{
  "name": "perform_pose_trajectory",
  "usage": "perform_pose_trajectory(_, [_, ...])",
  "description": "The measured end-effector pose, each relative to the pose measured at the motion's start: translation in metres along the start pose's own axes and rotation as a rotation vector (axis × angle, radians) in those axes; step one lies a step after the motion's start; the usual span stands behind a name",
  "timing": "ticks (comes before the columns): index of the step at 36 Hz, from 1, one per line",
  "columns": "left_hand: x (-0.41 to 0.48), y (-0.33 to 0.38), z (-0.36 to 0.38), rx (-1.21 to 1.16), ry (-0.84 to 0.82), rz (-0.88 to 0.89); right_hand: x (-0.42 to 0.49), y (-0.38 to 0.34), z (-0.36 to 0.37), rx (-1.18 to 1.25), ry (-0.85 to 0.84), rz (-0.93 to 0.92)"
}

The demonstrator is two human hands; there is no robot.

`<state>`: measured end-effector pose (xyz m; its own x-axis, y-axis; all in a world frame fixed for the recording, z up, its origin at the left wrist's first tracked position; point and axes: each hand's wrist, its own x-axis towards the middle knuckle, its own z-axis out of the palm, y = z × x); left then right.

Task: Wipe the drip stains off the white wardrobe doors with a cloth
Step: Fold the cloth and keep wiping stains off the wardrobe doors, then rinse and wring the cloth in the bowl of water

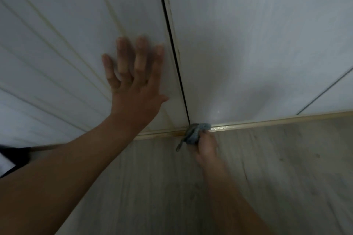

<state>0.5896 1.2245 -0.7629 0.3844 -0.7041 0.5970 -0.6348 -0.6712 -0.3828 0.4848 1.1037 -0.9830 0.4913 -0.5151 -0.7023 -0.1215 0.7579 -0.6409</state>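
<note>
Two white wardrobe doors fill the upper view: the left door [76, 34] has long grooves, the right door [257, 34] is plain. A dark gap [172, 44] runs between them. My left hand [133, 82] presses flat on the left door with fingers straight and spread, close to the gap. My right hand [206, 149] grips a bunched blue-grey cloth [196, 132] low down, where the gap meets the pale bottom rail [267, 122]. The cloth touches the rail and the foot of the right door. Yellowish marks line the edge along the gap.
Grey wood-look flooring [267, 177] lies below the rail. A thin dark line [324, 89] crosses the right door's lower right part. A dark and white thing [9, 156] shows at the left edge, partly behind my left forearm.
</note>
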Motion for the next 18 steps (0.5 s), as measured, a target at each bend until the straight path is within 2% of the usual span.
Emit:
perform_pose_trajectory(2, [-0.002, 0.001, 0.001, 0.034, 0.002, -0.009, 0.002, 0.008, 0.0, -0.069, -0.085, 0.032])
perform_pose_trajectory(4, [-0.002, 0.002, 0.001, 0.038, -0.003, -0.017, 0.006, 0.01, -0.013, -0.038, -0.133, 0.079])
perform_pose_trajectory(6, [0.0, 0.004, -0.004, -0.003, -0.005, -0.023, 0.002, 0.0, -0.035, 0.055, -0.089, 0.14])
perform_pose_trajectory(9, [-0.009, 0.005, -0.022, -0.177, 0.065, -0.061, -0.025, -0.028, -0.077, 0.256, -0.079, 0.215])
perform_pose_trajectory(11, [-0.004, 0.027, -0.046, -0.354, 0.044, -0.132, -0.06, -0.07, -0.112, 0.423, -0.073, 0.214])
perform_pose_trajectory(13, [-0.005, 0.063, -0.087, -0.539, -0.075, -0.274, -0.106, -0.115, -0.141, 0.541, -0.036, 0.208])
perform_pose_trajectory(16, [0.019, 0.13, -0.154, -0.926, -0.472, -0.566, -0.177, -0.194, -0.186, 0.758, -0.011, 0.17])
perform_pose_trajectory(18, [0.046, 0.162, -0.192, -1.07, -0.683, -0.774, -0.217, -0.232, -0.198, 0.81, 0.011, 0.137])
